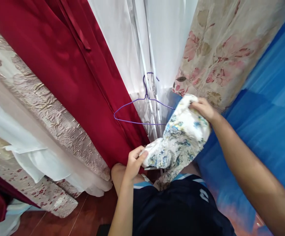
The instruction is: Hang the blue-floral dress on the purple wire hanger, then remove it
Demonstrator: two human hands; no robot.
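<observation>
A white garment with a blue, yellow and grey floral pattern is stretched between my two hands, above my lap. My left hand pinches its lower left edge. Higher up on the right, my right hand grips the garment's upper edge, thumb over the cloth. Behind the garment a purple wire hanger hangs by its hook from a white ribbon or strip. The hanger's right end is hidden by the cloth, so I cannot tell whether the two are joined.
Long hanging fabrics surround me: a dark red one and an embossed pinkish one on the left, white cloth ahead, a beige floral one and a blue one on the right. Reddish floor tiles show below.
</observation>
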